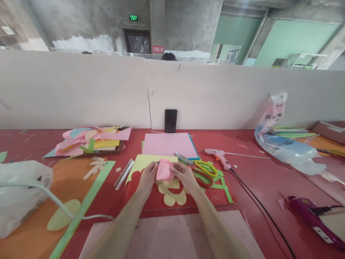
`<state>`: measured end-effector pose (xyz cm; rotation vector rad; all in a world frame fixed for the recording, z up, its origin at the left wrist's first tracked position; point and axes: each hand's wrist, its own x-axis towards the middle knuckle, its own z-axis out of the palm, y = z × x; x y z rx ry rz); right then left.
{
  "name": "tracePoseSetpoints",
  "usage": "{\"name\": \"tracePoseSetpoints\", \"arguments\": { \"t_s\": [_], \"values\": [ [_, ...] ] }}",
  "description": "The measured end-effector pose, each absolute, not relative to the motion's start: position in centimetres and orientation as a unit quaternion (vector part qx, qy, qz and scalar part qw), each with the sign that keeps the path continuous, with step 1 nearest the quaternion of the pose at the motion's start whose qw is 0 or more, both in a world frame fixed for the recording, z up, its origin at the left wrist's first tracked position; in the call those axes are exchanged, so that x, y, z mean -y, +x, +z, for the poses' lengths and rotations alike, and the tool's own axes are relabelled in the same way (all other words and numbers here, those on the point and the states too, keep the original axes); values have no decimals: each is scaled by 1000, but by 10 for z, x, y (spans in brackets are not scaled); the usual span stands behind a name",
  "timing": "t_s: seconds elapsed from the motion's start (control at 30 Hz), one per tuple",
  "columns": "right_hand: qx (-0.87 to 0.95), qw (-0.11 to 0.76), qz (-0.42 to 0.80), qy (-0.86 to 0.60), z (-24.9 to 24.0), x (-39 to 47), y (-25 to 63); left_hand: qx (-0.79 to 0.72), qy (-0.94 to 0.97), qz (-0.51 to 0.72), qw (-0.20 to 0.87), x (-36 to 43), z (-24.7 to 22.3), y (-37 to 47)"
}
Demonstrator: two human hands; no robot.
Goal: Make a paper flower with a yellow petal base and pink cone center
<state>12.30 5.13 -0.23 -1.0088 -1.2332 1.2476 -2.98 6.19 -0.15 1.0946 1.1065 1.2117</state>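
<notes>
Between my two hands is a folded piece of pink paper [164, 169], raised a little over the table. My left hand [148, 176] pinches its left side. Closed on the right edge of the same paper are the fingers of my right hand [185, 175]. Below the hands lies a pale yellow scalloped paper cut-out [175, 198] on a red sheet [151, 203]. Just right of my right hand, scissors with yellow handles [206, 168] and scissors with red handles [203, 180] rest among green paper strips [225, 187].
A pink hot glue gun [222, 158] with a black cord lies to the right. Pink sheets [168, 144] and an upright phone [170, 121] stand ahead. Markers [124, 174] and a tray of paper scraps [97, 142] are left, a plastic bag [291, 147] right. A white partition [210, 97] borders the back.
</notes>
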Motion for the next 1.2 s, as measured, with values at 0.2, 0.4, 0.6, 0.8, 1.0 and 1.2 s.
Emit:
{"name": "tracePoseSetpoints", "arguments": {
  "t_s": [0.2, 0.4, 0.6, 0.8, 1.0, 1.2],
  "values": [
    [508, 531, 522, -433, -6, -55, 126, -457, 447, 518, 568, -65, -6, -29],
    [494, 543, 521, -436, -10, -57, 126, -453, 460, 526, 554, -61, -4, -29],
    [497, 551, 514, -430, -12, -59, 126, -461, 506, 498, 532, -58, 5, -29],
    [496, 565, 500, -430, -13, -60, 127, -483, 522, 466, 527, -57, 10, -28],
    [514, 560, 478, -440, -6, -56, 127, -488, 533, 452, 523, -56, 12, -27],
    [520, 546, 475, -454, -7, -55, 129, -483, 519, 468, 528, -59, 5, -27]
  ]
}}
